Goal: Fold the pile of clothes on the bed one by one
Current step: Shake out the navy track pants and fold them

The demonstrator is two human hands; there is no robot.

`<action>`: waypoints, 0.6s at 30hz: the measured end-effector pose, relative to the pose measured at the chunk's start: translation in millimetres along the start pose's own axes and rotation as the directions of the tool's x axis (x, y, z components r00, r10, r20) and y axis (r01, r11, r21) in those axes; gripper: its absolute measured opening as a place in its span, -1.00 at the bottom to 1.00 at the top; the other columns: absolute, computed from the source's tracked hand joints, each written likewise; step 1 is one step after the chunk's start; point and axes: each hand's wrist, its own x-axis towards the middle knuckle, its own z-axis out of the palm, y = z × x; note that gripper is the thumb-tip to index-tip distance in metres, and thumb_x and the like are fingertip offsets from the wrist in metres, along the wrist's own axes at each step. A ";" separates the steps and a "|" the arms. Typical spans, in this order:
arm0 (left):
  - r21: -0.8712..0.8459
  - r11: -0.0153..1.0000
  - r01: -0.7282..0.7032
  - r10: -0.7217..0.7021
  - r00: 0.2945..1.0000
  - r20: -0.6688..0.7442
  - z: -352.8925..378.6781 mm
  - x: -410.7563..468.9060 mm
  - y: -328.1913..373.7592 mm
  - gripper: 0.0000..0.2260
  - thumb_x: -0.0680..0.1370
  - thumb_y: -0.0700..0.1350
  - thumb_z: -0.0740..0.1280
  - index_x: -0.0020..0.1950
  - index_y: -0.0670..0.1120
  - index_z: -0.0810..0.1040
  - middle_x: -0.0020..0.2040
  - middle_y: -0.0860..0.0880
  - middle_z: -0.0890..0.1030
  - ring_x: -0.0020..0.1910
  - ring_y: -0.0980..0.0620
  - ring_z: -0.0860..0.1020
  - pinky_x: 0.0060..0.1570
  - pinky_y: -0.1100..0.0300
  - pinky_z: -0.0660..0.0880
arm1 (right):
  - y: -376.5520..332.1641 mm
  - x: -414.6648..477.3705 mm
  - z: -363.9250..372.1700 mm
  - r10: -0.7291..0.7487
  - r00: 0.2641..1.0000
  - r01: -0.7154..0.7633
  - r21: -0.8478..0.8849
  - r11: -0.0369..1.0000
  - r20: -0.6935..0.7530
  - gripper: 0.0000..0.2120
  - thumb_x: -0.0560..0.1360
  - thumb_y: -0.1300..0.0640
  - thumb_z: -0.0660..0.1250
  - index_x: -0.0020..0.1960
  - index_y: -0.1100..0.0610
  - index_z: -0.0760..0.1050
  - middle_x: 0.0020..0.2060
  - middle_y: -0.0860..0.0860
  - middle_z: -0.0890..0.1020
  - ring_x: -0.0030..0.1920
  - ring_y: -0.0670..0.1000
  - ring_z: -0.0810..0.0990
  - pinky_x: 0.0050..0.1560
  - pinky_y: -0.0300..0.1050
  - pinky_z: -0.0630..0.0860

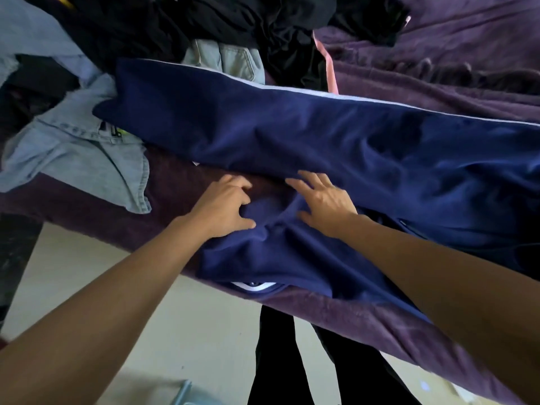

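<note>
A pair of navy blue track pants [321, 135] with a white side stripe lies stretched across the purple bed cover [438, 68], one leg reaching left and the other bunched near the bed's front edge. My left hand [225, 203] grips a fold of the navy fabric, fingers curled into it. My right hand [321, 197] lies flat on the pants with fingers spread, pressing the cloth down. Behind the pants is the pile: a light blue denim shirt [76, 153], black garments [233, 21] and a pale denim piece [225, 58].
The bed's front edge runs diagonally from left to lower right; below it is pale floor [102, 273]. My black trouser legs [292, 361] stand against the bed. A pink strip [328, 65] shows beside the black clothes. The bed's right side shows rumpled purple cover.
</note>
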 end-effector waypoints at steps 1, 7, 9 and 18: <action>-0.029 0.997 -0.068 0.067 0.997 -0.035 -4.4 -4.4 1.8 -0.74 0.36 0.00 0.52 -0.22 -0.20 0.64 0.29 -0.05 0.54 0.37 -0.09 0.36 0.24 0.05 0.35 | -1.7 3.3 -1.5 -0.034 0.999 0.034 -0.002 0.999 0.020 -0.52 0.50 0.01 0.32 0.40 -0.04 0.36 0.41 -0.03 0.34 0.40 0.05 0.27 0.06 -0.01 0.46; -0.076 0.996 0.040 -0.029 0.989 0.143 -9.3 -22.8 2.8 -0.72 0.28 -0.04 0.49 -0.36 -0.11 0.41 -0.37 0.03 0.45 -0.29 -0.05 0.46 -0.29 0.10 0.38 | 24.5 -4.2 -15.7 0.025 1.000 -0.025 0.050 0.998 -0.003 -0.79 0.60 0.02 0.15 0.16 0.06 0.46 0.01 0.06 0.60 -0.03 0.16 0.55 -0.17 -0.04 0.42; -0.074 0.989 0.131 -0.113 0.970 0.214 -13.8 -25.9 -10.9 -0.71 0.28 -0.05 0.52 -0.28 -0.05 0.41 -0.25 0.06 0.47 -0.19 -0.03 0.49 -0.26 0.15 0.36 | 33.7 -9.5 -19.3 0.031 0.999 -0.030 0.031 0.999 -0.030 -0.80 0.61 0.01 0.15 0.13 0.08 0.44 -0.05 0.07 0.60 -0.09 0.16 0.55 -0.17 0.00 0.47; 0.183 0.889 0.419 -0.457 0.812 0.362 -88.8 -38.9 -86.6 -0.61 0.26 0.04 0.58 -0.26 -0.05 0.38 -0.27 -0.03 0.49 -0.29 -0.02 0.50 -0.36 0.16 0.37 | 29.8 0.6 -26.3 0.163 0.980 -0.151 0.105 0.983 -0.116 -0.81 0.61 -0.01 0.17 0.07 0.08 0.46 -0.13 0.09 0.64 -0.14 0.22 0.56 -0.25 -0.04 0.35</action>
